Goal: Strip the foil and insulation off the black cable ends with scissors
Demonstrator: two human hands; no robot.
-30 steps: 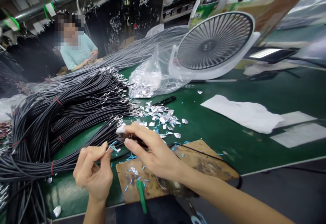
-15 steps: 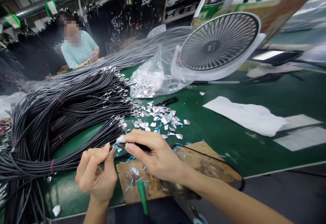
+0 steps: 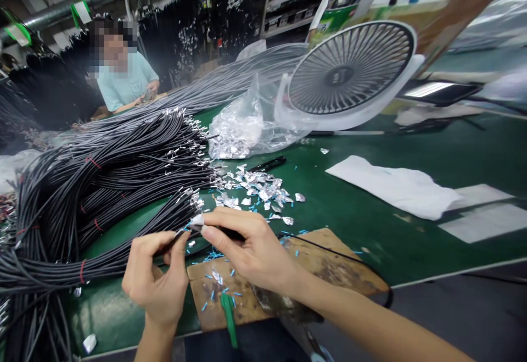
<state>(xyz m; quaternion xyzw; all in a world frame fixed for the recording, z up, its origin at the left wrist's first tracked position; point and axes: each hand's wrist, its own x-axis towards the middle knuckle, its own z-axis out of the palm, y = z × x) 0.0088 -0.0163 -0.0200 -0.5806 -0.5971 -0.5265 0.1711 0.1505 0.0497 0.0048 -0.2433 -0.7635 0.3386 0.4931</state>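
My left hand pinches the end of a thin black cable between thumb and fingers, just above the green bench. My right hand is closed round a dark hand tool, its tip meeting the cable end. Both hands hover over a worn wooden board strewn with blue wire snippets. A large heap of black cables with foil-wrapped ends lies to the left.
Foil scraps litter the green table. Behind them are a clear plastic bag, a white desk fan and white paper. A person in a light blue shirt works at the far left.
My left hand has moved up and right, bringing the cable end against the tool in my right hand. The view has shifted slightly.
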